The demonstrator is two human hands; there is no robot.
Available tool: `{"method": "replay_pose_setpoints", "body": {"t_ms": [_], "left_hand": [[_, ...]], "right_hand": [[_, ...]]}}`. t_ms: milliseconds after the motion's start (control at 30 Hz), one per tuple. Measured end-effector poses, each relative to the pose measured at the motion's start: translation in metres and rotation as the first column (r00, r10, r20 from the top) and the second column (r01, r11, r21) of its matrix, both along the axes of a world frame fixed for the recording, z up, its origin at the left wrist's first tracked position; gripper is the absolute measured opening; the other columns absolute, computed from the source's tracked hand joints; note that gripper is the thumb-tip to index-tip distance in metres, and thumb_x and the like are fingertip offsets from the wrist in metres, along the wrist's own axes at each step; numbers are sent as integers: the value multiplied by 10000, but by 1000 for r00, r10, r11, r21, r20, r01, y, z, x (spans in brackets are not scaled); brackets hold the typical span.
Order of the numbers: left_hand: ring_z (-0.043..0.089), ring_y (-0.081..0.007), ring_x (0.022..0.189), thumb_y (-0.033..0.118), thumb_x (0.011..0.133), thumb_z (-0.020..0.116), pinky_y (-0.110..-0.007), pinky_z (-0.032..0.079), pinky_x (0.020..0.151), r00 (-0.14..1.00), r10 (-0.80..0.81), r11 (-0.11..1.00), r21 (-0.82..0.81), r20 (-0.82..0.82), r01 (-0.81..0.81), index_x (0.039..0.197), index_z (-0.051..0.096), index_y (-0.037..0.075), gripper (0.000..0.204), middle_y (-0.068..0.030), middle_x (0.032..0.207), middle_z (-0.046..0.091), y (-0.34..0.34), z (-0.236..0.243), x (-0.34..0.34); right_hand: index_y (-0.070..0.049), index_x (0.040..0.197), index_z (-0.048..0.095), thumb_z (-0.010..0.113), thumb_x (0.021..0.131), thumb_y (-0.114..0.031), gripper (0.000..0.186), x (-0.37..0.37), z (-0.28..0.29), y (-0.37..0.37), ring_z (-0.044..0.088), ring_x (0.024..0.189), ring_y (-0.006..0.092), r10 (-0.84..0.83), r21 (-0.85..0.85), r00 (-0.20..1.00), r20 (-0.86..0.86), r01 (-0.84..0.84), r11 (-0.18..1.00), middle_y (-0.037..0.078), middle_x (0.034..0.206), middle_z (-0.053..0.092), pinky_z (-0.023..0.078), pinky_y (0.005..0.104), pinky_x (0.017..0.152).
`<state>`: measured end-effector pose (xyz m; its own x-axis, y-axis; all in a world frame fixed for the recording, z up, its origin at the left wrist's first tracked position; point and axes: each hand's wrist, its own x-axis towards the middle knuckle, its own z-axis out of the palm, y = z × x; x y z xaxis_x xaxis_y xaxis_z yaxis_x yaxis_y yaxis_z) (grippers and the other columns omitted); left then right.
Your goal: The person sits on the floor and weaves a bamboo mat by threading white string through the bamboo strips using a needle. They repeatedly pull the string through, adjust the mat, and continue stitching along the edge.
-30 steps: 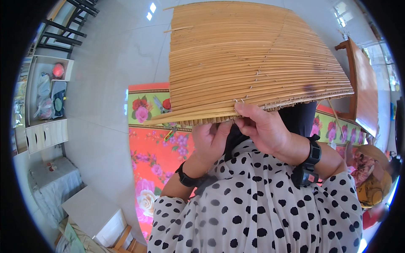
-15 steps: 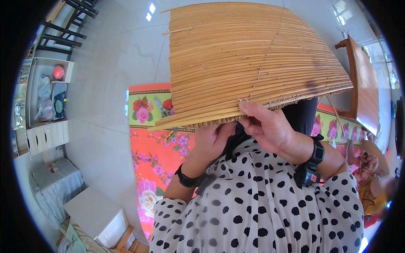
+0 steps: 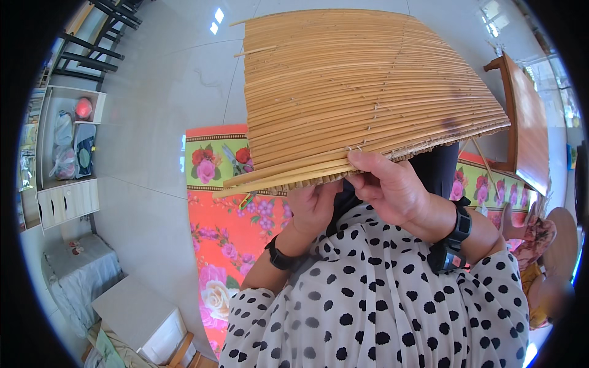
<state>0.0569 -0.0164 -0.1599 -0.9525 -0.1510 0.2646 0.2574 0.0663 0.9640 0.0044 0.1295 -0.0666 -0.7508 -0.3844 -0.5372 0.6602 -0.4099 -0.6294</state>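
A mat of tan reed stalks point(image 3: 356, 80), bound with rows of thin thread, tilts up in front of me. At its near edge my right hand point(image 3: 392, 190) is closed, thumb on top and bent fingers underneath, pinching the edge stalks. A loose-ended pale stalk point(image 3: 245, 189) lies along that edge, sticking out past the mat's left side. A short knotted thread point(image 3: 354, 147) stands up beside my right thumb. Under the edge, my left hand point(image 3: 311, 205) is curled, thumb and fingers together; the mat hides part of it, and what it holds cannot be made out.
A red floral cloth point(image 3: 215, 245) spreads beneath, with scissors point(image 3: 230, 157) and a small yellow-green tool point(image 3: 246, 200) on it. A wooden table point(image 3: 532, 122) lies on its side at right, near another person point(image 3: 540, 245). White shelves point(image 3: 67, 202) stand left; a white box point(image 3: 138, 316) sits lower left.
The pale stalk at the near edge has slid left and down, apart from the stalk above it. The mat has dipped slightly. My left hand has shifted a little right.
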Motion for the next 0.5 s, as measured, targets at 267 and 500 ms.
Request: {"method": "replay_pose_setpoints", "body": {"t_ms": [267,500], "left_hand": [[669,-138,715,-27,978,620,-262,540,632,999,0,999,34,-53,2,1100,702,-16,148,-61,874,707,3,-9,-1],[692,-190,1000,63,1007,626,-312,542,870,988,37,998,52,-148,-30,1154,709,-37,196,-97,1109,748,6,-9,-4]], "right_hand": [[-123,932,622,703,970,-181,107,-1,-5,5,408,617,36,48,-36,999,-11,-48,998,-50,767,540,248,214,509],[-125,946,635,727,959,-216,131,2,0,3,459,663,48,30,14,999,16,-30,999,-43,792,556,307,211,543]]}}
